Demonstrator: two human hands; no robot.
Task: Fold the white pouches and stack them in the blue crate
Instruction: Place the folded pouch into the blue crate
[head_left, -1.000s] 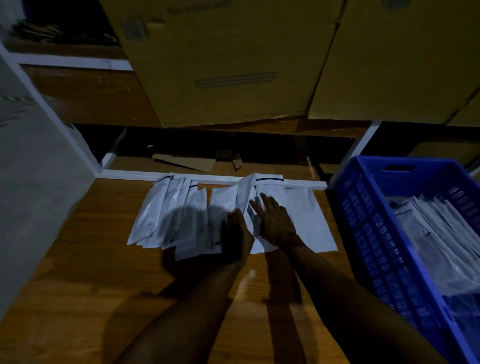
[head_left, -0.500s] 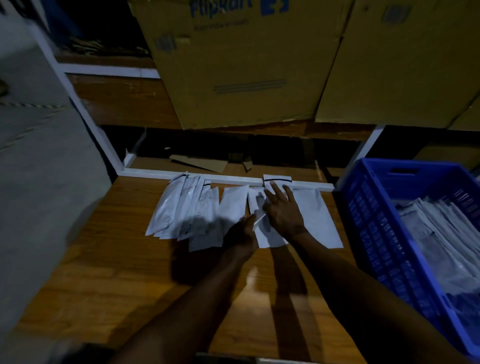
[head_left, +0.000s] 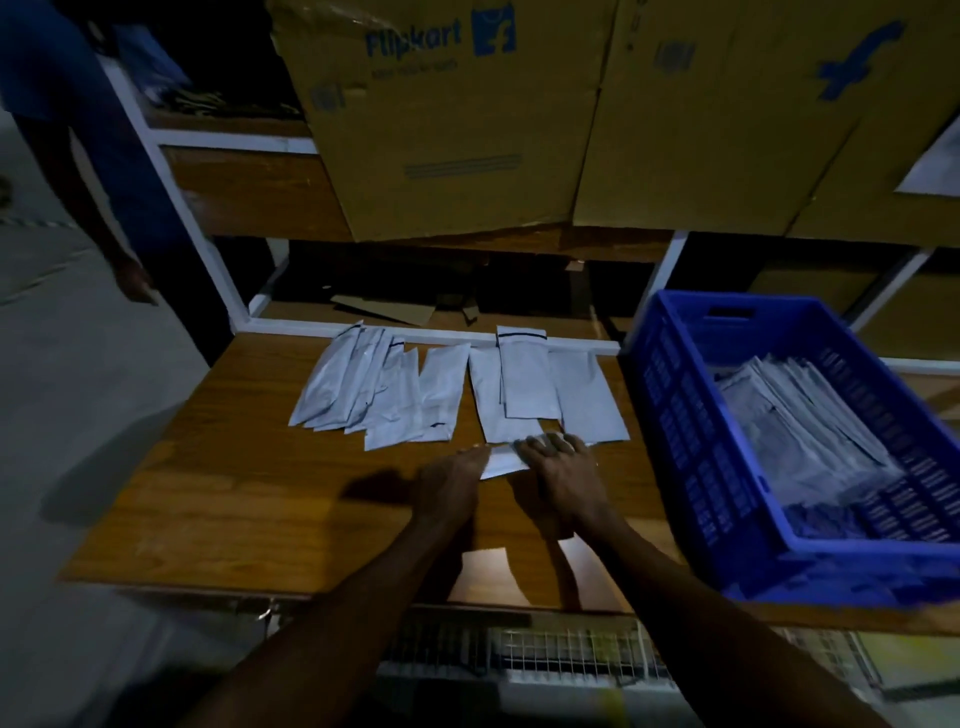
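Note:
Several white pouches lie in two groups at the back of the wooden table (head_left: 249, 499): a fanned left pile (head_left: 382, 397) and a right group (head_left: 540, 389). Nearer me, a small white pouch (head_left: 501, 462) lies across the table between my hands. My left hand (head_left: 452, 491) pinches its left end. My right hand (head_left: 563, 475) covers its right part with curled fingers. The blue crate (head_left: 691, 457) stands at the right and holds several stacked white pouches (head_left: 800, 421).
Large cardboard boxes (head_left: 467, 119) sit on the shelf above the table. Another person (head_left: 88, 156) stands at the far left beside the white shelf frame. A wire rack (head_left: 571, 649) shows below the table's front edge.
Both hands have drawn back toward me from the right group, bringing one pouch with them. The view has tilted up and shows more of the boxes and the person.

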